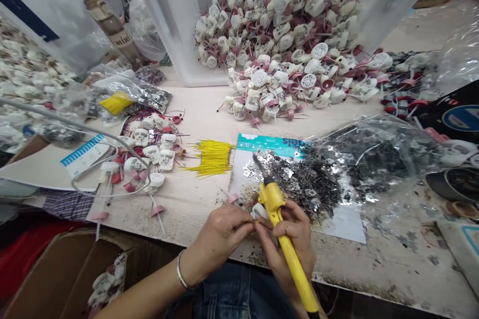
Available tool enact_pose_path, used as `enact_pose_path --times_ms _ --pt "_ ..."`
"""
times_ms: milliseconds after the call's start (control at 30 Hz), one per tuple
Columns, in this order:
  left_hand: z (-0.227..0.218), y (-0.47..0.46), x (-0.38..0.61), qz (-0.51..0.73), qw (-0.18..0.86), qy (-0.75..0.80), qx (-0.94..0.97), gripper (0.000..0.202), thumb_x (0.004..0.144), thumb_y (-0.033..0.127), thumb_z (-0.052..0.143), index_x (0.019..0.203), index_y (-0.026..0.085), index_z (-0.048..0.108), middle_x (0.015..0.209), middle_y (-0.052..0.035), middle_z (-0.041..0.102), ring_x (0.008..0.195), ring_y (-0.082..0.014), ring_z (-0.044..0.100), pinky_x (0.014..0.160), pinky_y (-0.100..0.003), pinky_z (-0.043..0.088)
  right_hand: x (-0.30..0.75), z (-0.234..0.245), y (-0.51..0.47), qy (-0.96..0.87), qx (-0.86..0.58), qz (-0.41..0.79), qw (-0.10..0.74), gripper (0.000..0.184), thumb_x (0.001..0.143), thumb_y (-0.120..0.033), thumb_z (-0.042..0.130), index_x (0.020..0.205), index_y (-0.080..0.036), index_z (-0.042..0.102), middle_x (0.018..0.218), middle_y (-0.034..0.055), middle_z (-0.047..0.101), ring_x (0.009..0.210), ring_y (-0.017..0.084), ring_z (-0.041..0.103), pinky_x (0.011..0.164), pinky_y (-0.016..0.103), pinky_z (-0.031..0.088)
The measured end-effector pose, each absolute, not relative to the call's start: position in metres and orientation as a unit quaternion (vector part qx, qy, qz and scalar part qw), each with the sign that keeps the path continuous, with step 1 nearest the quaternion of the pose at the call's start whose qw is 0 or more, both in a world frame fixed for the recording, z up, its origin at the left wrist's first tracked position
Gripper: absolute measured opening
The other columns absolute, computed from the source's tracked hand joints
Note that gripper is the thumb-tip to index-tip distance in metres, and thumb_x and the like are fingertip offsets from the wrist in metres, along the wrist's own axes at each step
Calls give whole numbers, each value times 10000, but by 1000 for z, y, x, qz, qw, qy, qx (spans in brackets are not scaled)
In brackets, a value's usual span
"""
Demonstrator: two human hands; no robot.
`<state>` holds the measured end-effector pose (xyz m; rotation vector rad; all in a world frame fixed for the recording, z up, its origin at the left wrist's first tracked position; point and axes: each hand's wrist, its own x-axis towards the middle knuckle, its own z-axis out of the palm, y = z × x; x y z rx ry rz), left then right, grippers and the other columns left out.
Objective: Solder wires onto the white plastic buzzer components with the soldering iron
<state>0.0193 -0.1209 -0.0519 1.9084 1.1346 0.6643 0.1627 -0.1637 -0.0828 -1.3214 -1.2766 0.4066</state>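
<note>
My left hand (220, 239) pinches a thin wire at the fingertips, close to a small white plastic part (260, 212) that the yellow handle partly hides. My right hand (290, 239) grips a yellow-handled soldering iron (276, 212), its metal tip pointing up over a heap of silver metal flakes (303, 184). The flakes spill from a clear plastic bag (374, 159). Beyond them, a bundle of yellow wires (212, 157) lies on the bench, next to a small group of white parts with maroon discs (145, 152). A silver bangle (182, 270) circles my left wrist.
A large heap of white and maroon parts (277, 75) spills from a translucent plastic bin (175, 20) at the back. A grey cable (75, 119) crosses the left side. A cardboard box (48, 279) holding similar parts stands below the bench's front edge.
</note>
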Motion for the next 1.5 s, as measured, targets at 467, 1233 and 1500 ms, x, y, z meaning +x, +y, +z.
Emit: enact_pose_path --times_ms 467,1233,1500 --pt "-43 -126 19 204 494 497 684 114 827 161 628 823 182 739 796 -25 737 768 -152 661 765 -260 484 162 -83 -173 -615 -503 124 594 224 720 57 556 724 -165 524 1238 56 471 980 153 643 723 227 598" --pt "-53 -138 13 214 428 509 715 58 853 171 611 833 197 658 808 -4 681 822 -176 592 825 -339 405 162 -82 -173 -633 -530 120 551 194 756 0 607 798 -178 543 1236 59 450 1033 128 604 766 188 573" --pt "-57 -140 10 206 458 533 681 61 854 191 590 833 195 647 964 -45 657 988 -210 573 921 -384 392 172 -78 -182 -624 -504 168 573 213 743 15 565 808 -187 551 1245 53 493 1003 148 639 756 237 583"
